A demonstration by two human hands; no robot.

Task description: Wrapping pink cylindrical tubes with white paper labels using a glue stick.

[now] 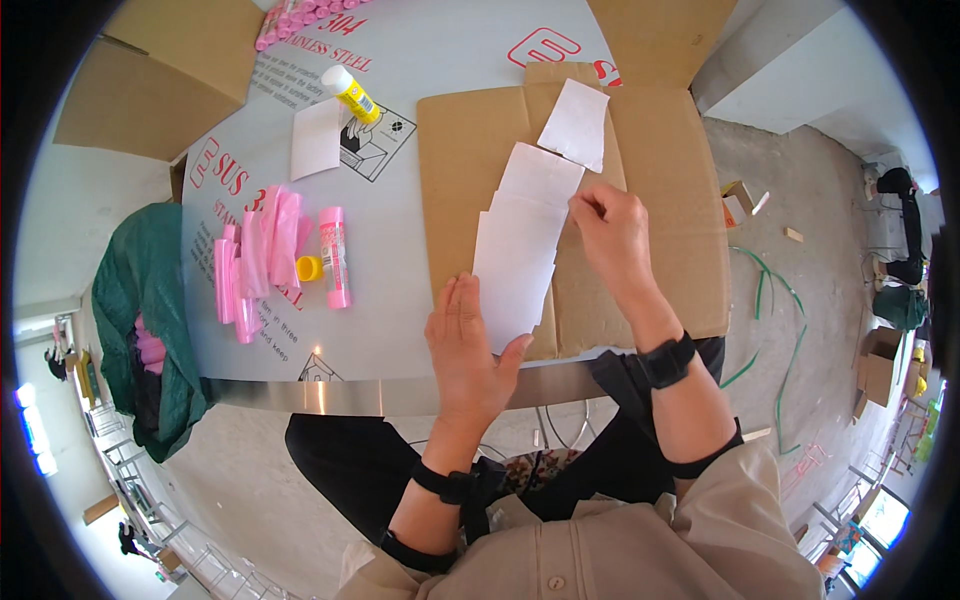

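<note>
Concrete floor (250,470) spreads out all around, and up at the tabletop (390,230), pale grey with a shiny metal front edge, a flattened brown cardboard sheet (670,260) takes the right-hand side. And look what's lying on it: a row of white papers (515,260), plain, flat and matte, overlapping in steps so the sides come out jagged rather than straight. One more piece, the top paper (577,125), sits at the far end, narrower toward its tip and tilted against the row, a thin dark line along the join.

Direction now: the long axis runs away from the person, leaning rightward, with the near end down by the tabletop's front edge and the far end pointing up and right.

Over to the hands! Left hand (470,345) lies at the near left corner of the row, fingers straight and side by side, thumb spread wide. Right hand (612,235) is at the right edge, its fingers curled in, thumb and forefinger drawn narrow; whether they pinch any paper, I cannot tell.

Away to the left, a yellow glue stick (351,95) with a white cap touches a loose white card (316,140), and nearer stands a pink tube (335,258) beside a yellow cap (309,268).
</note>
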